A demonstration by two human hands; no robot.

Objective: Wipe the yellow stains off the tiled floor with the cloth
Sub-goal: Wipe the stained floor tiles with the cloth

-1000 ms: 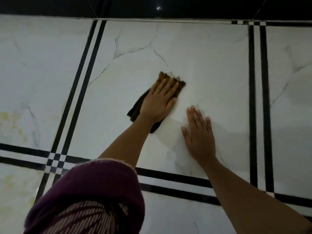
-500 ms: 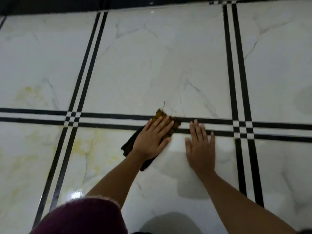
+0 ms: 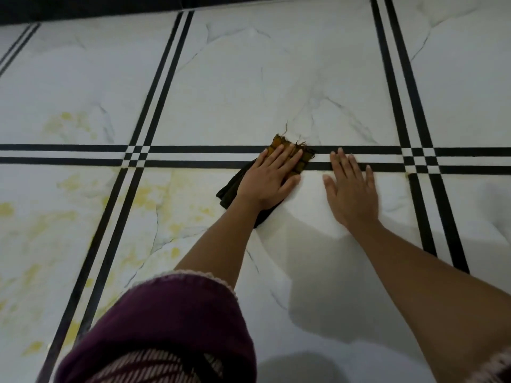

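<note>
Left hand [image 3: 269, 179] lies flat on the cloth [image 3: 302, 158], palm down. Its fingers [image 3: 279, 156] are straight and close together, pressing the cloth to the tiled floor [image 3: 249, 78], not curled round it. Right hand [image 3: 351, 194] is flat on bare tile just beside the cloth. Its fingers [image 3: 341, 161] are straight and slightly spread, released, holding nothing.

The cloth is folded and long. Its long axis runs diagonally from the near left to the far right. The dark end sticks out at the left wrist, towards the person. The ochre, frayed end points away from the person, past the fingertips. That end lies across the double black stripes [image 3: 193, 149] which run left to right over the floor, with loose threads reaching onto the far tile. Most of the cloth's middle is hidden under the palm.

Yellow stains [image 3: 154, 197] lie in patches on the tiles left of the cloth, near but apart from it, on both sides of the crossing stripes. A fainter patch sits on the far-left tile. The tile under the right hand looks white with grey veins.

A maroon sleeve [image 3: 171, 322] with pale trim fills the near left of the view. A dark band runs along the floor's far edge.
</note>
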